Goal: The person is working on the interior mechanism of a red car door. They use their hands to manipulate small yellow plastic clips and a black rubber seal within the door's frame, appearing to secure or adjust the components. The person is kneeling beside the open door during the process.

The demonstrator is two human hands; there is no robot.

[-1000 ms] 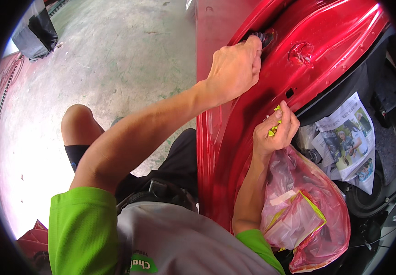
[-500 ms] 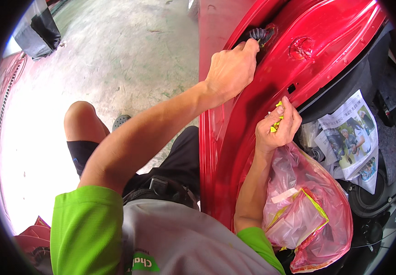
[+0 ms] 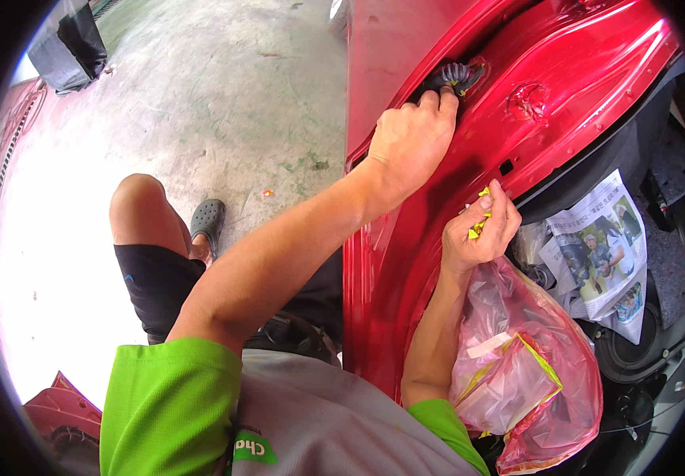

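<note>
My left hand reaches across into the recess of a glossy red car body panel. Its fingertips are pinched together at the near end of a dark ribbed rubber boot, where a speck of yellow shows. What lies between those fingertips is hidden. Lower and to the right, my right hand is closed on crumpled yellow tape scraps, which poke out between thumb and fingers. It is raised just in front of the panel's inner edge, below a small square hole.
Translucent pinkish plastic sheeting with yellow tape along part of it hangs beside my right forearm. Farther right, newspaper sheets lie over the dark car interior. Concrete floor stretches left, with a black-wrapped object at the far left.
My left hand has shifted slightly right and down in the picture, staying at the ribbed boot. My right hand keeps hold of the yellow tape scraps. The view has shifted a little, exposing more of my shoe.
</note>
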